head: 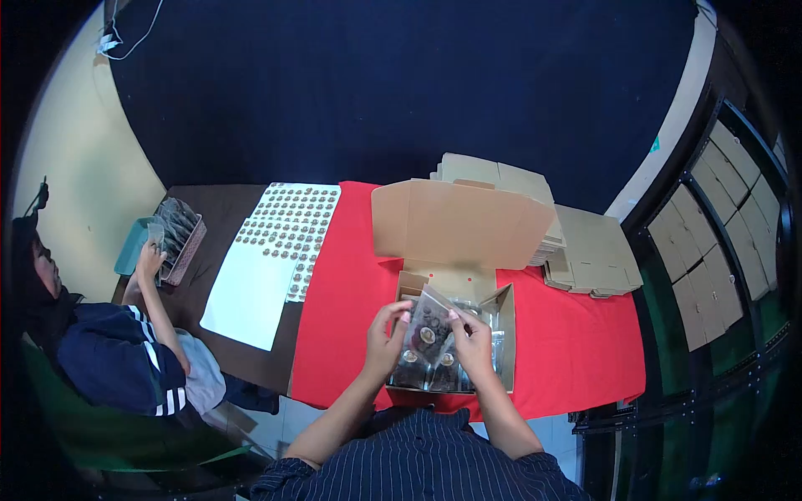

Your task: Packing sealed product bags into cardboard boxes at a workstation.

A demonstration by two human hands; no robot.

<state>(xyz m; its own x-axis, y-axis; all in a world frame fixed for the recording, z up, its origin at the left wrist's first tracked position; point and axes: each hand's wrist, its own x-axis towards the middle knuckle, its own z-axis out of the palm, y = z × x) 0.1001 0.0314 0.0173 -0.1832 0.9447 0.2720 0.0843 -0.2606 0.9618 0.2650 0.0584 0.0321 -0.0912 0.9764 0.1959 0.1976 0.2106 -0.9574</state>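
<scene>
A clear plastic pouch with dark contents and a round sticker [426, 325] is tilted above an open cardboard box [509, 351]. My right hand [473, 341] pinches its upper right edge. My left hand [385, 338] is at the pouch's left side, thumb and fingers apart; whether it touches the pouch is unclear. Inside the box lie several similar stickered pouches [410, 376], partly hidden by my hands and the raised pouch. The box's large lid [460, 216] stands up behind it.
Flattened cardboard boxes [592, 244] are stacked on the red cloth [576, 351] at right, with more behind the lid. Sticker sheets [250, 288] lie on the brown table at left. Farther left, a seated co-worker [119, 357] handles a pouch by a teal tray [130, 247] and a filled basket [188, 250].
</scene>
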